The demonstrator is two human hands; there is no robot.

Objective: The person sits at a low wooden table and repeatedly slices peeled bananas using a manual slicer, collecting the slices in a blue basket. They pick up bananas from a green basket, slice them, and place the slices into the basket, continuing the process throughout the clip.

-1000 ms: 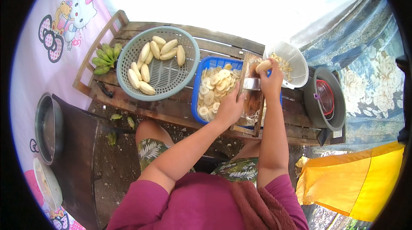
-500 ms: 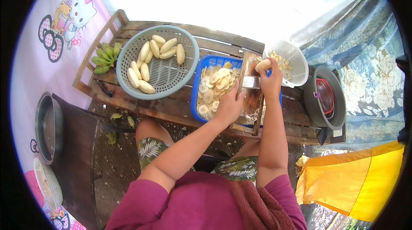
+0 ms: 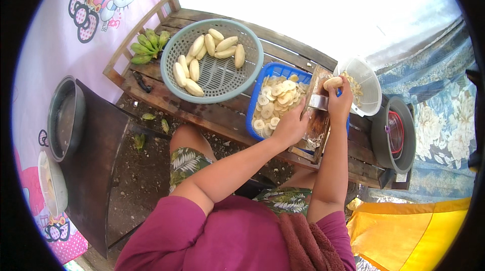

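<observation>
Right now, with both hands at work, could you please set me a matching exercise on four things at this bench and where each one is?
Things:
1. Green bananas
2. Whole peeled bananas
3. Banana slices
4. Wooden slicer

Places:
A. Gripped by the left hand
B. Lying in the blue basket
C. At the left end of the bench
D. Grouped in the round grey basket

Right pairs: 1-C, 2-D, 3-B, 4-A.
</observation>
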